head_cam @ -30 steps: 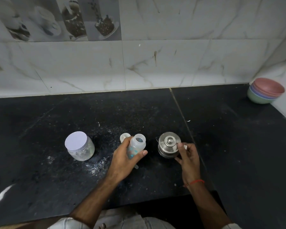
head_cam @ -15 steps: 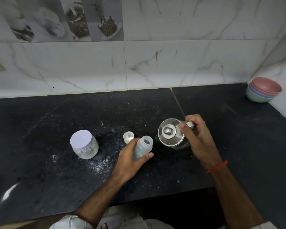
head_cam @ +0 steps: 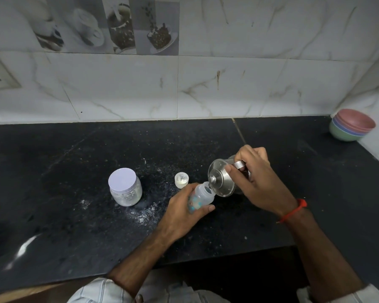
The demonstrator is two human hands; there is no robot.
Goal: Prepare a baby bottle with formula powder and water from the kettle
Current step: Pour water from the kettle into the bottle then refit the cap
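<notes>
Above the black stone desk (head_cam: pixel 74 171), near its front edge, a small baby bottle (head_cam: pixel 200 196) is held tilted in the left hand (head_cam: pixel 184 212). The bottle is translucent plastic w/ a wide open mouth and coloured prints on its body; fingers and thumb are wrapped round its lower part. The steel kettle (head_cam: pixel 222 180) is gripped by its handle in the right hand (head_cam: pixel 254 182), tipped towards the bottle, its spout right at the bottle's mouth. The kettle is polished metal, rounded, w/ a domed lid and a small knob; whether water is running can't be told. A red thread (head_cam: pixel 293 209) is worn on the right wrist. Just beyond the bottle a small translucent bottle cap (head_cam: pixel 181 179) rests on the desk. Further left stands a clear round powder jar (head_cam: pixel 125 186) w/ a flat white lid. White powder (head_cam: pixel 143 215) is scattered on the desk between jar and left hand. Stacked pastel bowls (head_cam: pixel 351 127) sit in the far right corner.
</notes>
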